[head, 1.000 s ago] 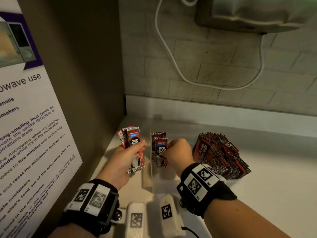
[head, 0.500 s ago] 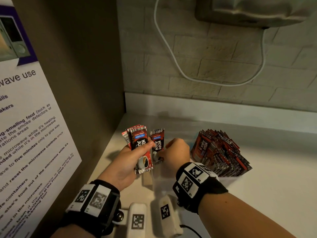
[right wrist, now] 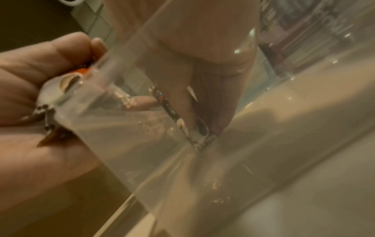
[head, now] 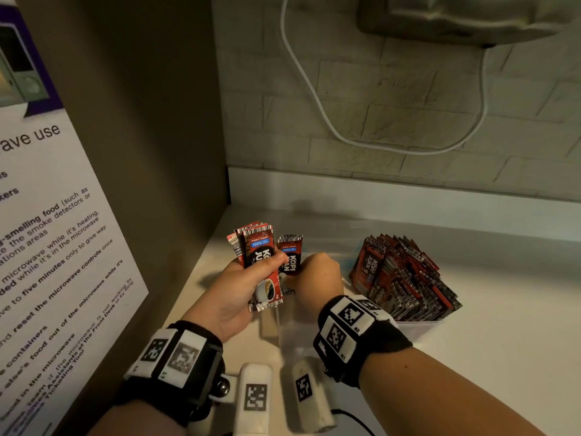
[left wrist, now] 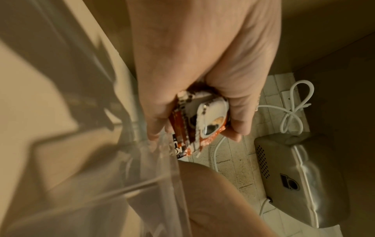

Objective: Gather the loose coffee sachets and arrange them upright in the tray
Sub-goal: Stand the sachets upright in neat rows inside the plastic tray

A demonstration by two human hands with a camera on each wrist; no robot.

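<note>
My left hand (head: 251,273) grips a fanned stack of red coffee sachets (head: 256,256), held upright just left of the clear tray (head: 418,328). The left wrist view shows the bottom ends of the stack (left wrist: 201,121) pinched between my fingers and thumb. Inside the tray's left end, my right hand (head: 316,273) pinches a sachet (head: 290,258) that stands upright. Seen through the clear wall (right wrist: 125,131), its lower edge (right wrist: 202,141) is at the tray floor. A dense leaning row of sachets (head: 405,278) fills the tray's right end.
A brown side panel with a microwave notice (head: 47,247) closes in the left. On the brick back wall hang a white cable (head: 314,99) and a metal appliance (head: 465,17). Two white marker-tagged units (head: 256,394) lie at the counter's front edge.
My left hand has brought its stack to the right, close against the sachet in my right hand. The right hand has stayed in the tray's left end.
</note>
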